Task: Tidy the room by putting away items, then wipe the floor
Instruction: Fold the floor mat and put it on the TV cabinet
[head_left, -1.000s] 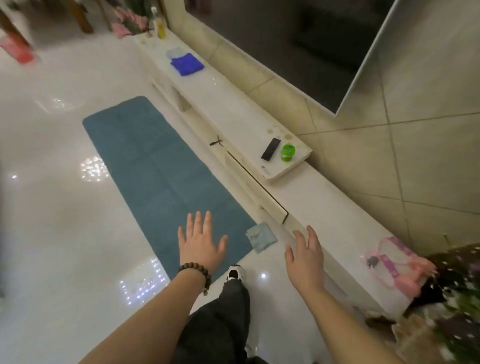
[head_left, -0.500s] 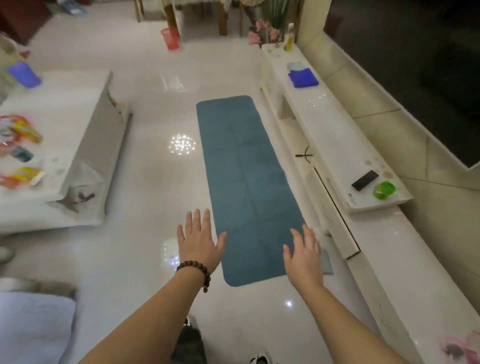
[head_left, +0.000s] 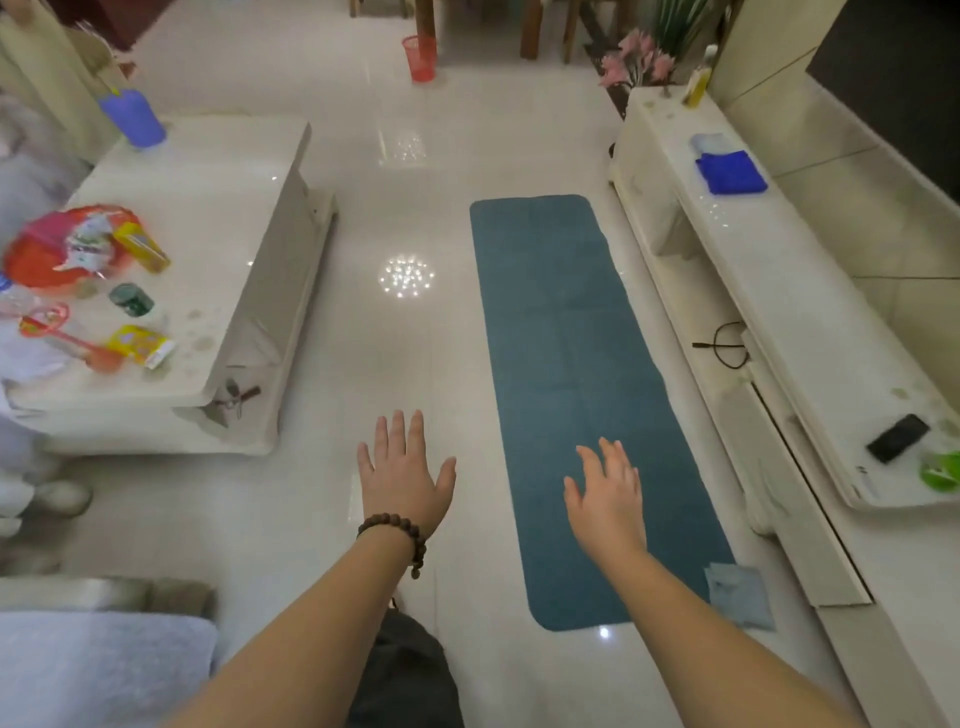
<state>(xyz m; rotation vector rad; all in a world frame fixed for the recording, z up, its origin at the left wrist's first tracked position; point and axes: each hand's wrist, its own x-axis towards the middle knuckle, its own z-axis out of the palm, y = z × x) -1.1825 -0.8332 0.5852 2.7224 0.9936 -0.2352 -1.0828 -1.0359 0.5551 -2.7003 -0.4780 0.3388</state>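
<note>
My left hand, with a bead bracelet on the wrist, hovers open over the glossy white floor. My right hand is open too, held above the near end of a long teal mat. Neither hand holds anything. A small grey-blue cloth lies on the floor at the mat's near right corner. On the low white coffee table at the left lie a red bag of snacks, yellow packets, a dark green can and a blue cup.
A long white TV bench runs along the right wall with a blue cloth, a black phone, a green object and a looped cable. A red bin and pink flowers stand far back. A pale cushion lies at bottom left.
The view has swung left from the TV bench toward the middle of the room, bringing the coffee table into sight. Both hands stay open and outstretched, holding nothing.
</note>
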